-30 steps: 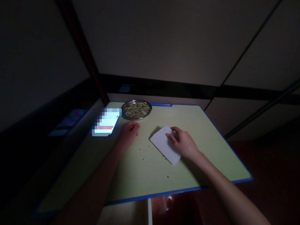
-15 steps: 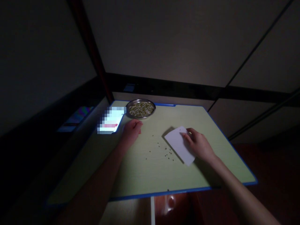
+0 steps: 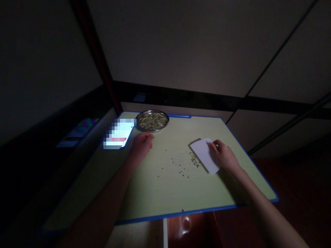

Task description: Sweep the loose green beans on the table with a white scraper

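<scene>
My right hand (image 3: 224,155) grips a flat white scraper (image 3: 205,155), thumb on its upper face near a small hole. The scraper is tilted over the table, with a cluster of small dark seeds (image 3: 194,160) along its left edge. More seeds (image 3: 182,172) lie scattered farther left. My left hand (image 3: 142,143) rests curled on the table just in front of a round metal plate (image 3: 167,124); whatever its fingers enclose, if anything, is hidden. Spread over the plate are green and whitish grains (image 3: 152,121).
A lit phone (image 3: 119,133), its screen pixelated, lies left of the plate. The pale green table (image 3: 147,203) has a blue rim, with a dark speck at the front edge. Dark wall panels (image 3: 176,51) stand behind, and an open space with a reddish surface (image 3: 188,227) shows below.
My right hand has moved right with the scraper, and more seeds have come into view along and left of it. My left hand stays curled beside the plate. The view has shifted slightly.
</scene>
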{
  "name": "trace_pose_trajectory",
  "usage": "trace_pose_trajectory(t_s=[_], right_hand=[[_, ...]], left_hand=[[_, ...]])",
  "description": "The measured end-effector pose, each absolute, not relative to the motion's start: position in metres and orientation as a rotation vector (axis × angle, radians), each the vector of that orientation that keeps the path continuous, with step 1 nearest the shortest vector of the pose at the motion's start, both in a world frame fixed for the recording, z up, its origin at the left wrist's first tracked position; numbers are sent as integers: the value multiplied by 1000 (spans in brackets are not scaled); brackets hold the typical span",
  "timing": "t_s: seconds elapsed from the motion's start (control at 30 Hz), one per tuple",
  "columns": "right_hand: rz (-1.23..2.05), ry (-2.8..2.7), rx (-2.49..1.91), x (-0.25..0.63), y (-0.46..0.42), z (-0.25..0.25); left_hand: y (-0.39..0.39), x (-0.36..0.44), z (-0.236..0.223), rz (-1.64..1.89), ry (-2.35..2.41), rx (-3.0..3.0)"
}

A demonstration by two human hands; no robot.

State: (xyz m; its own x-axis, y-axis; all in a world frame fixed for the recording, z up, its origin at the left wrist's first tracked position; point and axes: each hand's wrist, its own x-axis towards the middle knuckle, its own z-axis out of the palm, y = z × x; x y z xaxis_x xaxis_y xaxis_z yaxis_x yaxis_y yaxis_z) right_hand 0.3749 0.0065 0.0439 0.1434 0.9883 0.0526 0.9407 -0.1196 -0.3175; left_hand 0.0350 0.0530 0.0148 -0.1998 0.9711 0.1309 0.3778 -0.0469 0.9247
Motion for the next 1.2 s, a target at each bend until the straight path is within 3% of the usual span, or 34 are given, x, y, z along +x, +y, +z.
trace_pose_trajectory(t_s=[0.37, 0.83, 1.2], right_hand=[[150, -1960, -2277, 344, 7, 43], [87, -1771, -2373, 423, 23, 45], [-60, -1813, -2453, 437, 40, 54]], left_hand=[[48, 38, 23, 1264, 1589, 1380], [50, 38, 20, 1257, 1600, 1384], [47, 36, 27, 1285, 1591, 1401]])
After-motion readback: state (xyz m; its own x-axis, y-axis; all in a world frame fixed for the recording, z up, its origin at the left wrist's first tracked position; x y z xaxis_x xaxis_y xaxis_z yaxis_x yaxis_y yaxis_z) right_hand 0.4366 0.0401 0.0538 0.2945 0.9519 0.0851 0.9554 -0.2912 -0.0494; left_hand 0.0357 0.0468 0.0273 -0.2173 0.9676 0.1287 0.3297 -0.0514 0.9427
